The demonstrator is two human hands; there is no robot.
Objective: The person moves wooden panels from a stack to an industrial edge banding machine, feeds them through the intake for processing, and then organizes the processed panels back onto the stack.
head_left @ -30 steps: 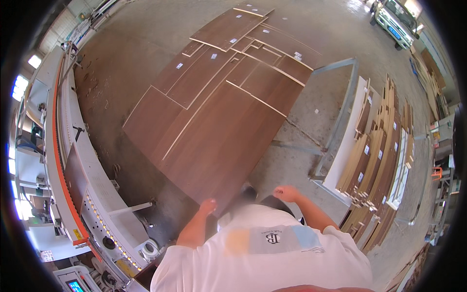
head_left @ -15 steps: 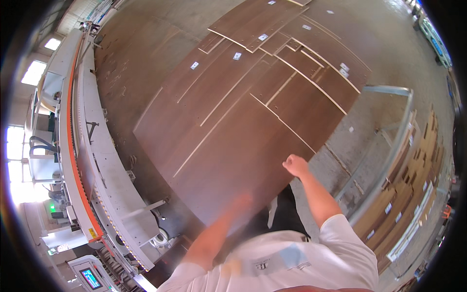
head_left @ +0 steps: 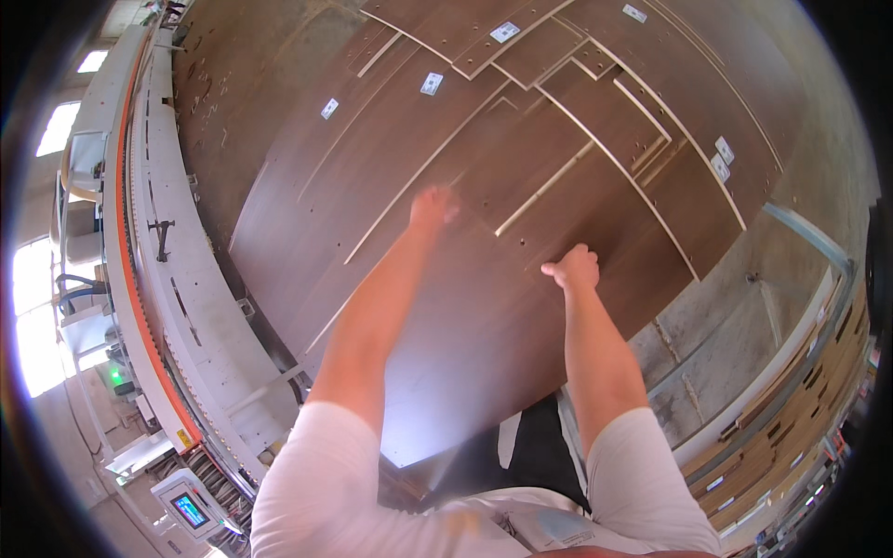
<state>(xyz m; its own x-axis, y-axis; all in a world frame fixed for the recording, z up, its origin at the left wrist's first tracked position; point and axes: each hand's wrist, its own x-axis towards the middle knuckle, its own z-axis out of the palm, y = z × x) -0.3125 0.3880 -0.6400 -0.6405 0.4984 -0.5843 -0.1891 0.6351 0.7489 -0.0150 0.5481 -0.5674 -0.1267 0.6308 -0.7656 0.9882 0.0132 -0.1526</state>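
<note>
Both of your arms reach out over the stack of dark brown panels (head_left: pixel 484 307), sleeves of a white shirt at the lower edge. Your left hand (head_left: pixel 433 206) lies on the top panel, close to a pale strip edge; it is blurred, so you cannot tell whether the fingers are spread or curled. Your right hand (head_left: pixel 574 270) sits lower and to the right on the same brown surface, fingers curled in loosely like a half fist, knuckles up, thumb side pointing left. It pinches nothing that shows.

That big panel under your hands runs from the near edge by your body up toward the middle of the view, glossy, with a bright patch of reflected light close to your chest. Beyond it, more brown boards lie overlapped at angles, their pale cut edges drawing thin lines between them.

Now the labels: small white rectangular stickers dot the far boards. One sticker (head_left: pixel 329 108) sits up on the left, another (head_left: pixel 432 84) just right of it, a third (head_left: pixel 504 32) near the top, one more (head_left: pixel 635 13) at the upper rim, and a pair (head_left: pixel 722 158) close together on the right boards.

On your left runs a long white machine (head_left: pixel 177 307) with an orange stripe along it, and a small blue screen (head_left: pixel 190 511) glows at its near end. Right of you, light wooden boards (head_left: pixel 791 437) stand stacked on edge, with small labels on them too tiny to make out.
</note>
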